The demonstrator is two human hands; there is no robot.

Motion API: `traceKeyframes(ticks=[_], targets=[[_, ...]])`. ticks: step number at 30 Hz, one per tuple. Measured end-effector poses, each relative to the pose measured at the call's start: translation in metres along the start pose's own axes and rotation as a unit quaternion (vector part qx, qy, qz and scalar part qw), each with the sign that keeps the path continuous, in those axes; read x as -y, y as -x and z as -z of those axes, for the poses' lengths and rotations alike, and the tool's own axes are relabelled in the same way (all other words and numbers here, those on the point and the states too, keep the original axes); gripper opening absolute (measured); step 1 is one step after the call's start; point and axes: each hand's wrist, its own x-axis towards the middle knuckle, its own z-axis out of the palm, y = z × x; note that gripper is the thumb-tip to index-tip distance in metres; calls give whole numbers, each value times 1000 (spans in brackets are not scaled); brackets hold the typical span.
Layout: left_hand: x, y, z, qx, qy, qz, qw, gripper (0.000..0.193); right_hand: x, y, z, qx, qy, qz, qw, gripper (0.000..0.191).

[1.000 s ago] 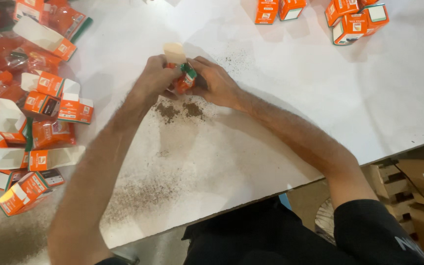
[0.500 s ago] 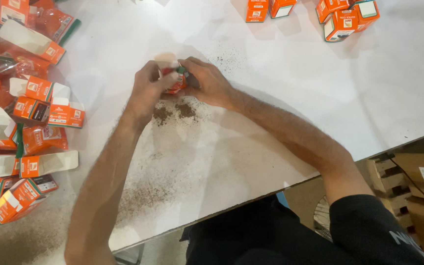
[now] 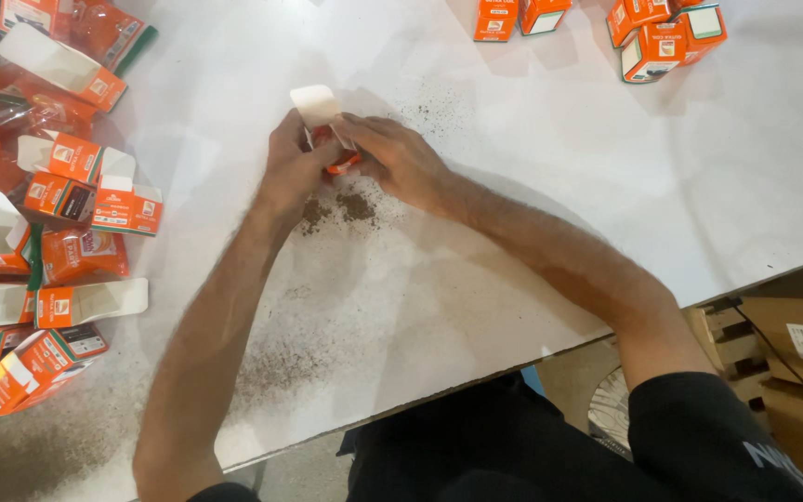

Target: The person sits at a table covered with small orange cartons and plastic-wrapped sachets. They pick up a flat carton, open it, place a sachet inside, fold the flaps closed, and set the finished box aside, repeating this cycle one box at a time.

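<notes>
Carton (image 3: pixel 327 139), seemingly open-flapped, pinched between left hand (image 3: pixel 292 172) and right hand (image 3: pixel 401 163) above spilled grounds (image 3: pixel 338 208).

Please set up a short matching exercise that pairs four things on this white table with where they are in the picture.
Things:
1. small orange carton with its white flap up
2. dark brown powder spill
3. closed orange boxes
4. open empty cartons

Places:
A. at the left edge of the table
B. between the left hand and right hand
C. at the far right of the table
D. on the table just below the hands

Pairs: 1-B, 2-D, 3-C, 4-A
</notes>
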Motion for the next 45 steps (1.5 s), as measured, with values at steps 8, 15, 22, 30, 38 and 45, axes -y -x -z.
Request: traceKeyframes(ticks=[8,15,22,30,38,45], targets=[[3,-8,14,8,85,41,996,23,-4,0,-9,-8,89,30,996,61],[20,7,-8,-85,-169,-329,925,32,8,-2,1,43,1,-124,991,52],[34,15,4,-39,-295,-371,880,29,6,-3,9,21,-49,-88,995,63],[43,11,0,-41,-130,-329,934,17,7,-2,10,14,-59,-84,995,60],[38,18,4,-57,-320,-422,846,15,5,-4,6,23,-23,-49,998,51],[26,17,13,-36,-463,-510,724,34,3,1,3,26,32,7,999,39]])
